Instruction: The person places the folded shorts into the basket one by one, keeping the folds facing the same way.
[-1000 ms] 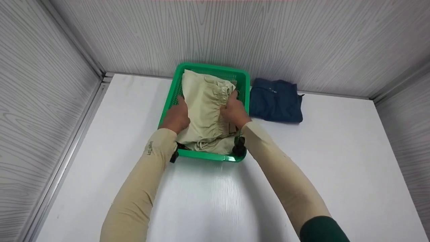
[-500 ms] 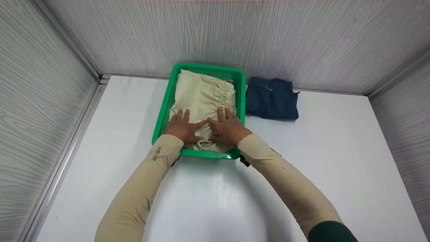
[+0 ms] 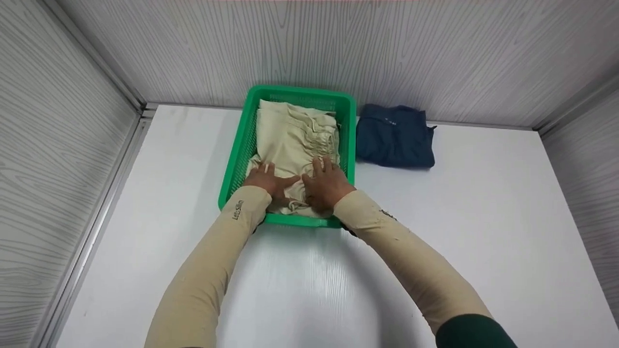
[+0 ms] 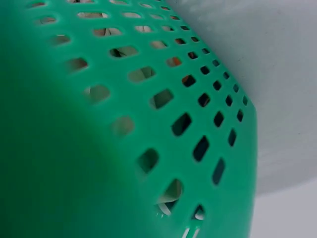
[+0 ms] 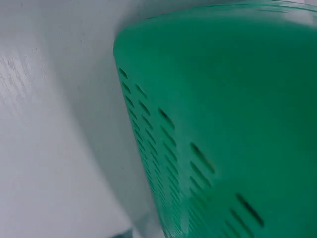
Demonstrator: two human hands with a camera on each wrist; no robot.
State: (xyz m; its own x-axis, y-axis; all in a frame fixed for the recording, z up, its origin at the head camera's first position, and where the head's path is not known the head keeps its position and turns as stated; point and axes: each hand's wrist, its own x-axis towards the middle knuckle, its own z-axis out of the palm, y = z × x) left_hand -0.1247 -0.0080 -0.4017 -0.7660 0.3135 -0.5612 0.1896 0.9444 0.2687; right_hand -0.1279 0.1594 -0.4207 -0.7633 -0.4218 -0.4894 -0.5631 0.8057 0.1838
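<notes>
A green plastic basket (image 3: 305, 221) with slotted walls holds a folded beige garment (image 3: 285, 133) that has a gathered, elastic-looking edge on its right side. My left hand (image 3: 268, 184) lies palm down on the garment's near part, fingers spread. Beside it, my right hand (image 3: 328, 188) presses on the same cloth with its fingers extended. The two thumbs point toward each other and nearly meet. Both wrist views are filled by the outside of the basket wall (image 4: 193, 99), so neither hand shows there.
To the right of the basket lies a folded navy blue garment (image 3: 395, 137) on the white table (image 3: 474, 217). Wood-grain panels (image 3: 309, 43) enclose the back and both sides. The basket stands close to the back panel.
One second ago both hands gripped the beige garment at its sides. They have since let go, drawn nearer and flattened onto its near part, where they have stayed.
</notes>
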